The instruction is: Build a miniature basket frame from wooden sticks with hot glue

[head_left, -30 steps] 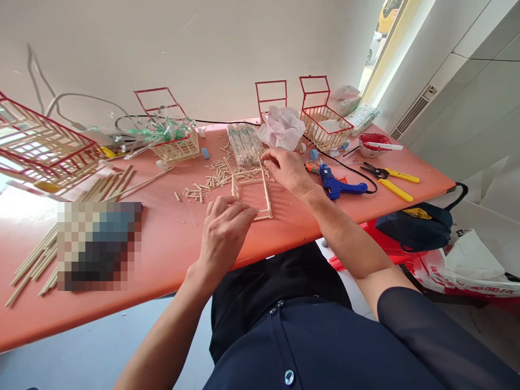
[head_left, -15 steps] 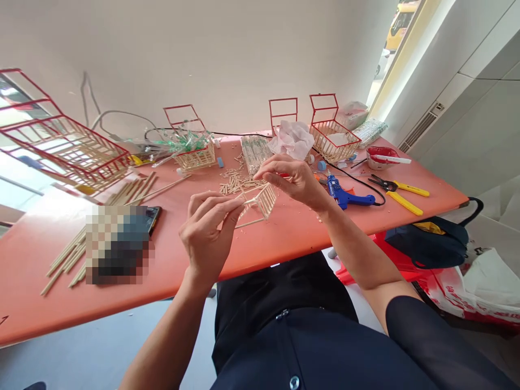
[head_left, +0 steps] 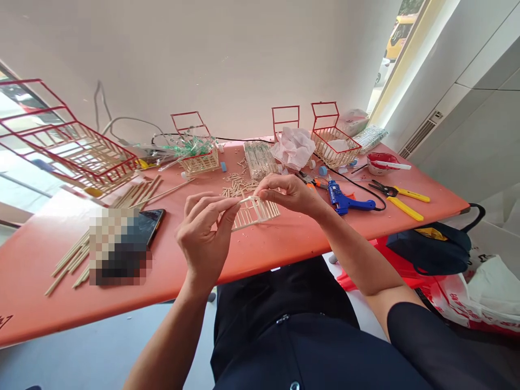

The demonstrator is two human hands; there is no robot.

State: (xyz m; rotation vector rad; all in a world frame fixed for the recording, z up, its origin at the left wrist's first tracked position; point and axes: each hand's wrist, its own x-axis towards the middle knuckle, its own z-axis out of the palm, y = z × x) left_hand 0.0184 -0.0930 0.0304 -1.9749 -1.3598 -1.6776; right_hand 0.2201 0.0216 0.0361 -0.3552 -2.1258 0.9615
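Between my hands, above the orange table point(head_left: 260, 254), is a small frame of pale wooden sticks point(head_left: 257, 210) with slatted sides. My left hand point(head_left: 207, 225) pinches its left end between thumb and fingers. At the frame's upper right edge, my right hand point(head_left: 288, 195) has its thumb and fingertips closed on the sticks. The fingers hide parts of the frame. Just behind it lies a pile of short cut sticks point(head_left: 235, 186). A blue glue gun point(head_left: 345, 197) rests to the right of my right hand.
Yellow-handled pliers point(head_left: 400, 199) and a bowl of red paint point(head_left: 384, 162) are at the right. Red-rimmed stick baskets point(head_left: 335, 146) stand along the wall, with a larger stick cart point(head_left: 81, 146) at left. Long sticks point(head_left: 69, 265) and a phone point(head_left: 152, 227) lie front left.
My right hand has come down and now grips the frame's right part. The frame has turned, showing more of its slatted sides. The camera view has shifted slightly.
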